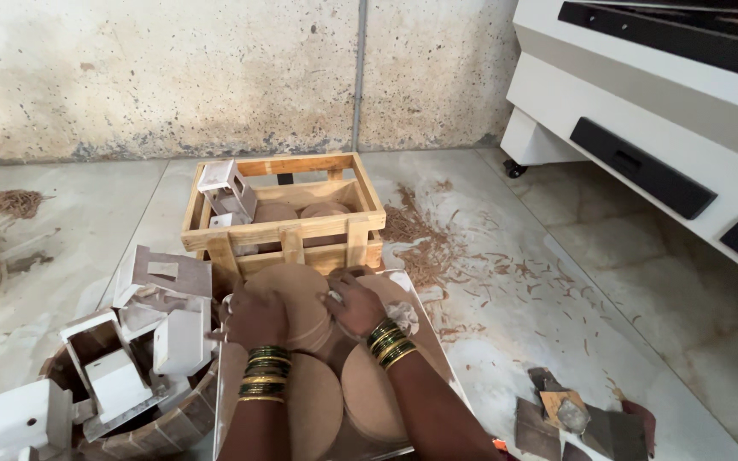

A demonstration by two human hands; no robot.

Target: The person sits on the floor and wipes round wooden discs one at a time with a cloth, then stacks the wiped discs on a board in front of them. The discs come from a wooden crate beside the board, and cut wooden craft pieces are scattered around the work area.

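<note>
Nearest the camera, two flat brown discs (369, 397) are lying side by side in a shallow pale tray (231, 376) on the floor, partly covered by the person's forearms with their green and gold bangles (265, 376). Just beyond them, a stack of round discs (299, 294) is sitting at the tray's far end, and both hands are closing on it: the left hand (255, 318) is curling over the near left edge, the right hand (354, 305) is pressing on the right rim, fingers bent and gripping rather than spread. The discs are looking like thin cut board, so they are probably stiff, light singly but weightier as a stack, and inclined to slide over one another; holding the pile at opposite rims, with thumbs on top, seems the safest grip.

To the left, white and brown house-shaped pieces (164, 320) are piling up in a curved wooden basket (160, 431). Further on, a slatted wooden crate (288, 230) is standing touching the tray, holding more discs and another white piece. Wood shavings (424, 248) are scattering across the floor on the right, dark offcuts (574, 418) are lying near the lower right, and a white machine (659, 111) is standing against the stained wall beyond.
</note>
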